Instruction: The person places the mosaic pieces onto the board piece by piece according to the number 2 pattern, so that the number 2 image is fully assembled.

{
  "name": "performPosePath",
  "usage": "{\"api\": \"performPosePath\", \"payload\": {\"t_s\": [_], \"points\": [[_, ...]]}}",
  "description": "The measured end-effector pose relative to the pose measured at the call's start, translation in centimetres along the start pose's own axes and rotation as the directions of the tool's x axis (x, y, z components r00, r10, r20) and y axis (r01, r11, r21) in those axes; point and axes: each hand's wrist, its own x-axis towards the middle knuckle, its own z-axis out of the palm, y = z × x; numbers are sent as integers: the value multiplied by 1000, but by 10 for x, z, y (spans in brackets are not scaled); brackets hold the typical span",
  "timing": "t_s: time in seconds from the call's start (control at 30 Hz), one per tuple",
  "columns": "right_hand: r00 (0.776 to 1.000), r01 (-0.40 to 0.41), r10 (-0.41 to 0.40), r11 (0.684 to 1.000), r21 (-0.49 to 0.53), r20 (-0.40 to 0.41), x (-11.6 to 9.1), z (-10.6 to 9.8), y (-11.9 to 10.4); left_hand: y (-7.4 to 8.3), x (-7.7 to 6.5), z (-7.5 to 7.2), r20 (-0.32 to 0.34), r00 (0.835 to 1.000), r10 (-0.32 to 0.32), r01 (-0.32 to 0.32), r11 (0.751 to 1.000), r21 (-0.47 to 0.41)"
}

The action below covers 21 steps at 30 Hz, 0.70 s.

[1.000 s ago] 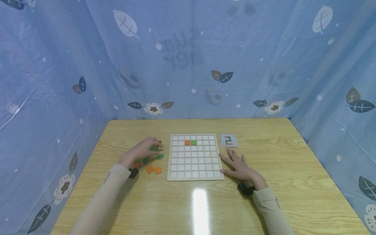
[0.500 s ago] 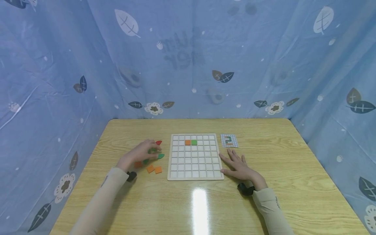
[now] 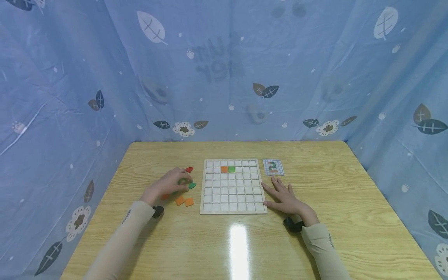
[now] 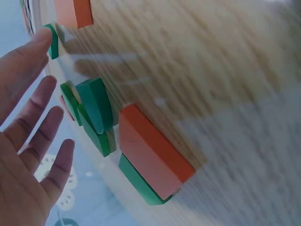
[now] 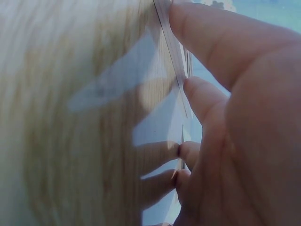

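My left hand (image 3: 169, 182) hovers low over loose tiles left of the board, its fingers apart and bent a little. In the left wrist view the thumb tip meets or overlaps a green quarter-round tile (image 4: 54, 42); whether it touches, I cannot tell. More green tiles (image 4: 96, 104) lie under the fingers, partly hidden in the head view. A red tile (image 3: 189, 169) is just beyond the fingertips. My right hand (image 3: 285, 199) lies spread, its thumb and index fingertips at the right edge of the white grid board (image 3: 233, 212). The board bears an orange square tile (image 3: 224, 169) beside a green square one (image 3: 231, 169).
Two orange square tiles (image 3: 184, 201) lie near the board's lower left. Another orange tile (image 4: 150, 150) overlaps a green one in the left wrist view. A card (image 3: 273, 167) with a 2-shaped pattern is right of the board. Blue curtain (image 3: 224, 77) surrounds the wooden table (image 3: 196, 241).
My left hand has drawn slightly back and down, baring more of the red tile, and its fingers have come a little closer to the thumb. The right hand stays put.
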Motion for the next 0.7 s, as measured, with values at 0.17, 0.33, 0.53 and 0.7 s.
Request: {"api": "performPosePath", "payload": {"t_s": [0.17,0.33,0.53,0.7], "points": [[1000,-6,6,1000,4,2,0,0,1,2,2,1,-4,1000,-3,3,1000,23],[1000,-11,11,1000,4,6,0,-1,0,2,3,3,-7,1000,-25,26,999,30],[1000,-10,10,1000,7,5,0,-1,0,4,4,4,-6,998,-62,62,998,20],[1000,-7,7,1000,1,2,0,-1,-1,6,3,5,-12,996,-89,89,996,12]]}}
